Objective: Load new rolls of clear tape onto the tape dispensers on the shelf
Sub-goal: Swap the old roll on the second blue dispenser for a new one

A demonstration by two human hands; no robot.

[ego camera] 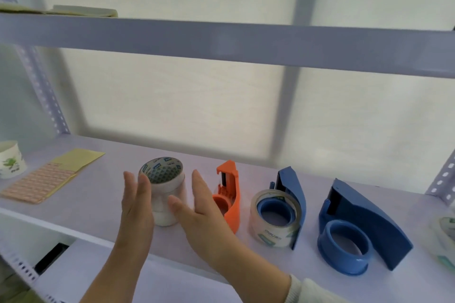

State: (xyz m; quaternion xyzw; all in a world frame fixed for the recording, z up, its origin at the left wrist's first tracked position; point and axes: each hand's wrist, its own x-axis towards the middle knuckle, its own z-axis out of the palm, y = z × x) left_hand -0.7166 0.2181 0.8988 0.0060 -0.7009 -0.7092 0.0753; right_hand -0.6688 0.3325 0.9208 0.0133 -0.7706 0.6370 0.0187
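Note:
A tall stack of clear tape rolls (165, 192) stands upright on the pale shelf (103, 206). My left hand (137, 206) is flat against its left side, fingers straight and apart. My right hand (197, 206) is spread just right of the stack, thumb near its lower front; it holds nothing. An orange dispenser (229, 197) lies right of that hand, its hub bare. A blue dispenser (291, 200) carries a clear tape roll (273, 221) on its hub. A second blue dispenser (359, 226) farther right has a bare hub.
A paper cup (11, 158) and sticker sheets (46, 177) lie at the shelf's left end. Another tape roll (446, 236) shows at the right edge. An upper shelf (221, 42) runs overhead, and perforated uprights (44, 96) stand at both ends.

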